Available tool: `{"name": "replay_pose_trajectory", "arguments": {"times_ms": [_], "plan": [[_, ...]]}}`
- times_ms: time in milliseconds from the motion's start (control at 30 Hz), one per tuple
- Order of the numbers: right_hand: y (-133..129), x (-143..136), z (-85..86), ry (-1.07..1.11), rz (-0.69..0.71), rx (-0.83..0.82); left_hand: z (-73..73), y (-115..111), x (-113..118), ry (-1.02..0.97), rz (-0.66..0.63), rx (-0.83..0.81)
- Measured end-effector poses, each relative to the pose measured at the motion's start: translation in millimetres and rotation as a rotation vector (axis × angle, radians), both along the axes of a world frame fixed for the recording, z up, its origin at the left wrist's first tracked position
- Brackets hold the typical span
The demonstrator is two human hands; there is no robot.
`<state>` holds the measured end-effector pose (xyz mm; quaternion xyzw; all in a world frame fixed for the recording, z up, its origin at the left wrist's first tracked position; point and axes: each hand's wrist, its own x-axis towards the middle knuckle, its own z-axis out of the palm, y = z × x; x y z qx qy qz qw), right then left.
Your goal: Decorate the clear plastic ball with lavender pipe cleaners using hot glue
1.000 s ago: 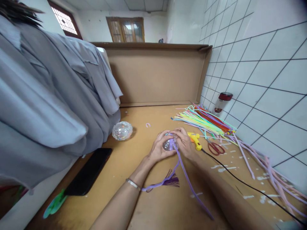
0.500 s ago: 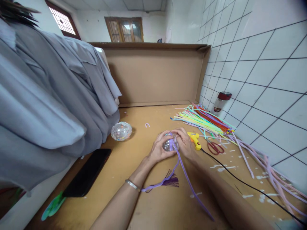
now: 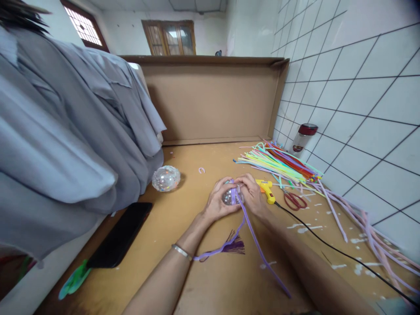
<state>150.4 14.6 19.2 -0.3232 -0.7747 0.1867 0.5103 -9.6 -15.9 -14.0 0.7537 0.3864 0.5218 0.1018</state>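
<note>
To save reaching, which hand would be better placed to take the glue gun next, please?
Probably the right hand: the glue gun lies just beside it, while the left hand is farther off, cupping the ball.

A flat black device lies near grey cloth, a lidded jar by tiles

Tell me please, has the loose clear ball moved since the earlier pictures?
No. The loose clear ball sits in the same position relative to the curved pink piece; only the view shifts slightly.
</note>
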Motion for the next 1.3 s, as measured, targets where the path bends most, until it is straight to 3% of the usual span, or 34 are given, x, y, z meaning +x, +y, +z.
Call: {"name": "replay_pose_trajectory", "arguments": {"times_ms": [1300], "plan": [[3.0,-1.7,-2.4,-0.011,0.022,-0.088,1.7,0.7,0.6,-0.033,-0.048,0.022]]}}
